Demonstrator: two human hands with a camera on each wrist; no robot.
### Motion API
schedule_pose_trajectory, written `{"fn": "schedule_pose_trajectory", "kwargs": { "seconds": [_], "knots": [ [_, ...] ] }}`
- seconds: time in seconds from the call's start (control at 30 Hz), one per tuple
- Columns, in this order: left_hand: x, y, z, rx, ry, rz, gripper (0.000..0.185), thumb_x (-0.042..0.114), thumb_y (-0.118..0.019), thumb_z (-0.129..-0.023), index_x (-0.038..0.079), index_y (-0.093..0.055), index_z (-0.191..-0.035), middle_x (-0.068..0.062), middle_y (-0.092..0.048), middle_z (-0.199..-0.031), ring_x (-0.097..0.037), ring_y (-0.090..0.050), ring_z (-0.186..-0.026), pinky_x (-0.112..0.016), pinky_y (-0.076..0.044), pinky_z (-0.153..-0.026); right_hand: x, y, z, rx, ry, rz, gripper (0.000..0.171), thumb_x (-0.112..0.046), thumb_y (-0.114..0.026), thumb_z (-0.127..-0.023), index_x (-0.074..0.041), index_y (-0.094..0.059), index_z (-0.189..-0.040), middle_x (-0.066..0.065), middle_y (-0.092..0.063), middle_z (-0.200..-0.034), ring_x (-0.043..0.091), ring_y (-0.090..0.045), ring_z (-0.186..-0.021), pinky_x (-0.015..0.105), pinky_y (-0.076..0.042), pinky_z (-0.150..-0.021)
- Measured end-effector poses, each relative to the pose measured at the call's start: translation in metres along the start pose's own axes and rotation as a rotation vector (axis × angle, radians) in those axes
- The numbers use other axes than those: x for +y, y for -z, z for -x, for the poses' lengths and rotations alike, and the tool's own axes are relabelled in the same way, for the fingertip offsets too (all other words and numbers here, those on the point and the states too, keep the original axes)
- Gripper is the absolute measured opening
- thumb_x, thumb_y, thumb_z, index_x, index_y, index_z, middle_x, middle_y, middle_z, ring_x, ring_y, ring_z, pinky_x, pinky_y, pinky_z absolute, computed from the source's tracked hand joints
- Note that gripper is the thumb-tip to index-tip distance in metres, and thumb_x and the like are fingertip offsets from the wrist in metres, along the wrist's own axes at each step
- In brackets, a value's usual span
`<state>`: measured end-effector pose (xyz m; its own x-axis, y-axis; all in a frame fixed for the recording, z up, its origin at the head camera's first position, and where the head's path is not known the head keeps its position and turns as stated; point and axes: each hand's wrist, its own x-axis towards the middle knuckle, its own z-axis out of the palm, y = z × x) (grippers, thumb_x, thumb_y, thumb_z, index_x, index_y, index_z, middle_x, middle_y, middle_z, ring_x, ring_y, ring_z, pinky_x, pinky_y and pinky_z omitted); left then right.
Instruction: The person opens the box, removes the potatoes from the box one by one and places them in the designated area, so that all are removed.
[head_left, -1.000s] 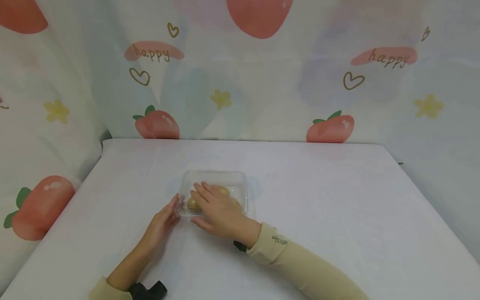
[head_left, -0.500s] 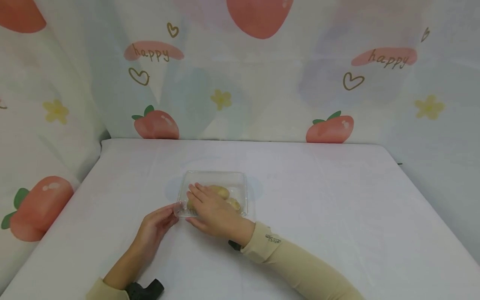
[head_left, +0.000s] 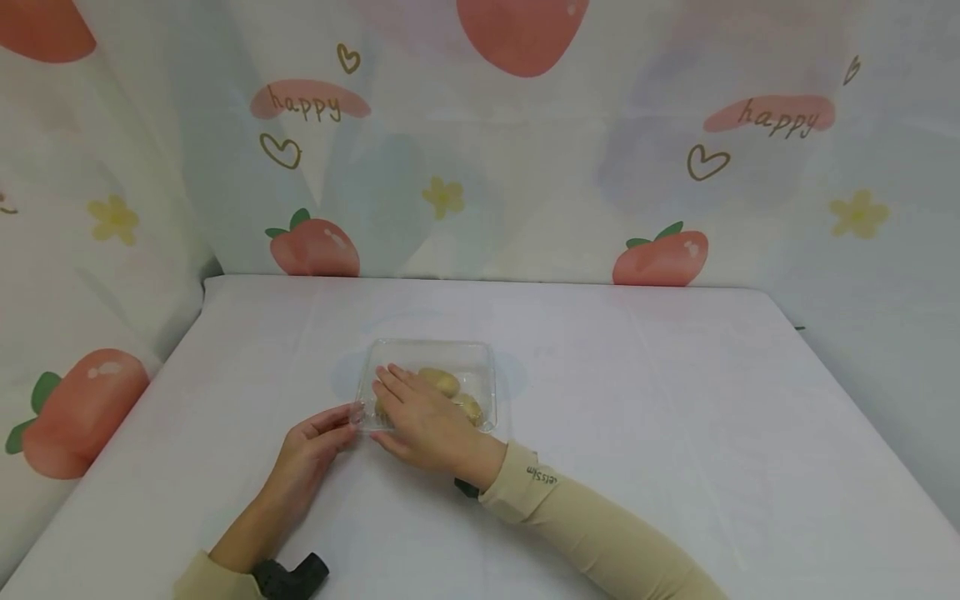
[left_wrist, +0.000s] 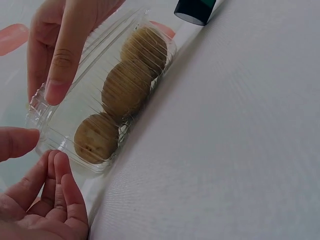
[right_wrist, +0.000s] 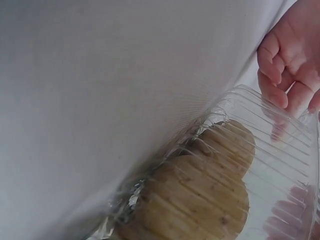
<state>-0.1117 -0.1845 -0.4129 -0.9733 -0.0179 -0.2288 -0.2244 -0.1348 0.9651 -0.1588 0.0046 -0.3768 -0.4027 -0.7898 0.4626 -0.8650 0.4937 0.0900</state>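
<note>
Both hands have drifted slightly toward the near-left since a second ago; the clear plastic box [head_left: 428, 385] has barely shifted. Right hand [head_left: 423, 421] lies flat on the lid, fingers straight and pressing. Left hand [head_left: 311, 446] sits at the box's near-left corner, fingers loosely curled, thumb and fingertips [left_wrist: 57, 175] touching the rim tab; whether they actually pinch it cannot be told. Box sits mid-table [head_left: 675, 433], somewhat toward the left edge, holding three potatoes [left_wrist: 125, 87] in a row. Judged step: working the lid at that corner; next move likely calls for a firm grip on the tab while the right hand steadies. Strawberry-print curtain [head_left: 600, 167] hangs behind the far edge. Nothing obstructs either hand.
</note>
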Motion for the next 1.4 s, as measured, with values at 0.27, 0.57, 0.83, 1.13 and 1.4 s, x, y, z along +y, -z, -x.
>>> {"fn": "schedule_pose_trajectory", "kwargs": {
  "seconds": [0.27,0.57,0.83,1.13,1.4],
  "knots": [
    [0.000,-0.002,-0.001,0.023,-0.009,0.033,0.044,0.004,-0.057,-0.087,-0.012,-0.044,-0.126,0.003,-0.060,-0.105,-0.010,-0.054,-0.095,-0.021,-0.045,-0.082,0.000,-0.001,-0.004,0.027,0.018,0.036,0.051,-0.035,-0.064,-0.083,0.005,-0.058,-0.114,0.019,-0.056,-0.121,0.029,-0.050,-0.115,0.035,-0.037,-0.098],
    [0.000,-0.004,-0.001,0.073,0.028,0.056,0.040,0.003,-0.057,-0.086,-0.012,-0.047,-0.122,0.004,-0.063,-0.099,-0.010,-0.057,-0.091,-0.021,-0.046,-0.081,0.001,-0.002,-0.006,0.019,0.055,0.104,0.047,-0.038,-0.064,-0.083,0.002,-0.062,-0.109,0.015,-0.060,-0.115,0.026,-0.055,-0.109,0.033,-0.041,-0.094],
    [0.001,-0.006,0.000,0.093,0.025,0.086,0.035,-0.001,-0.055,-0.086,-0.014,-0.048,-0.118,0.002,-0.064,-0.094,-0.010,-0.059,-0.086,-0.023,-0.048,-0.079,0.000,-0.003,-0.009,0.055,0.128,0.284,0.045,-0.041,-0.063,-0.082,-0.002,-0.066,-0.103,0.012,-0.064,-0.107,0.023,-0.059,-0.102,0.030,-0.044,-0.090],
    [-0.004,-0.010,-0.001,0.085,0.014,0.130,0.016,-0.003,-0.053,-0.086,-0.009,-0.055,-0.101,-0.002,-0.062,-0.085,-0.010,-0.060,-0.079,-0.024,-0.050,-0.076,-0.001,-0.004,-0.009,0.056,0.148,0.381,0.044,-0.042,-0.060,-0.083,-0.003,-0.066,-0.101,0.011,-0.064,-0.105,0.022,-0.059,-0.100,0.031,-0.045,-0.087],
    [-0.004,-0.010,-0.001,0.072,0.029,0.138,0.019,-0.002,-0.051,-0.087,-0.011,-0.052,-0.104,-0.003,-0.061,-0.086,-0.011,-0.060,-0.080,-0.024,-0.050,-0.077,-0.001,-0.004,-0.008,0.060,0.137,0.339,0.044,-0.041,-0.060,-0.084,-0.001,-0.065,-0.102,0.012,-0.064,-0.107,0.023,-0.059,-0.101,0.031,-0.044,-0.090]
  ]
}}
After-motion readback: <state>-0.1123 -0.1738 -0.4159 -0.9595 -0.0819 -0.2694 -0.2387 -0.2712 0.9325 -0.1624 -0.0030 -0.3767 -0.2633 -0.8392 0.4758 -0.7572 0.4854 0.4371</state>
